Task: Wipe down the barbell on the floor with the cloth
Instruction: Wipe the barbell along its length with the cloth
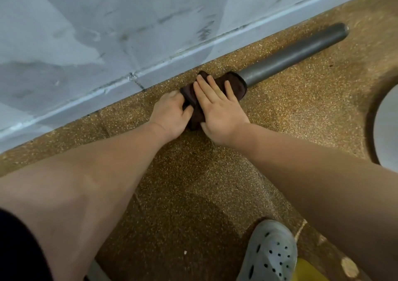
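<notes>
1. Seen from above, a person crouches over a grey barbell (290,58) lying on a speckled brown floor (193,183), just beside the foot of a pale grey wall (107,32). The bar runs diagonally towards the upper right, where its thick end is bare.
2. A dark brown cloth (238,81) is draped over the bar, covering the near part of what is in view.
3. The left hand (171,113) grips the left end of the cloth, its fingers curled over the top and the thumb tucked against the fabric. The bar under it is hidden.
4. The right hand (217,110) lies flat on the cloth, fingers straight and slightly spread, pressing down without closing round it.
5. The step appears to be wiping along the bar. To do it well, probably wrap the cloth fully round the bar, then slide it towards the bare end with steady pressure.
6. The side facing the wall is likely easy to miss, so rolling the bar a little may help.
7. A grey clog with holes (271,252) stands at the lower right.
8. No brand, label or writing can be read anywhere.
</notes>
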